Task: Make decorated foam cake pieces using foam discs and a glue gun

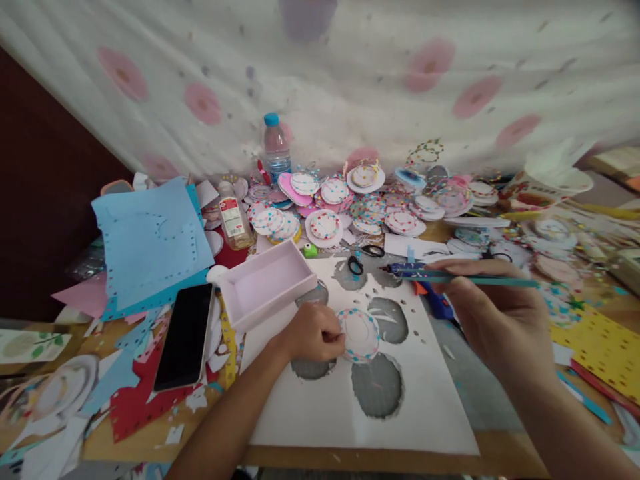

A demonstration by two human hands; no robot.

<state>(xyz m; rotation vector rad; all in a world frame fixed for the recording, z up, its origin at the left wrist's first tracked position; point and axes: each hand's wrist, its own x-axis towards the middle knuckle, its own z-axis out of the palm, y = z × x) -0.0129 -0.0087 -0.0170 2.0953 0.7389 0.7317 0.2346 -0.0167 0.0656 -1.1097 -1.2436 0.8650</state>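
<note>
I watch from the head view as the left hand [320, 340] works with its fingers drawn together, pinching the left edge of a round white disc [360, 333] ringed with red and blue dots. The disc is over a white sheet [430, 413] marked with ragged grey circles, among the circles near the middle.

I see the right hand [493, 300] closed around a slim teal stick [490, 281] between thumb and fingers, its length running roughly level across the view; I cannot tell whether it is a strip or a tool. Just left of that hand I make out a blue glue gun [439, 305] with an orange trigger, its dark nozzle pointing left. I cannot tell whether the fingers touch it.

Beyond the disc I find black-handled scissors [355, 265] and a small green figure [310, 250]. A pale lilac open box [270, 283] overlaps the sheet's upper left corner, and a dark-screened smartphone [184, 337] lies left of it. Dotted paper discs [324, 227] crowd the back of the table, near a blue-capped water bottle [277, 150].
</note>
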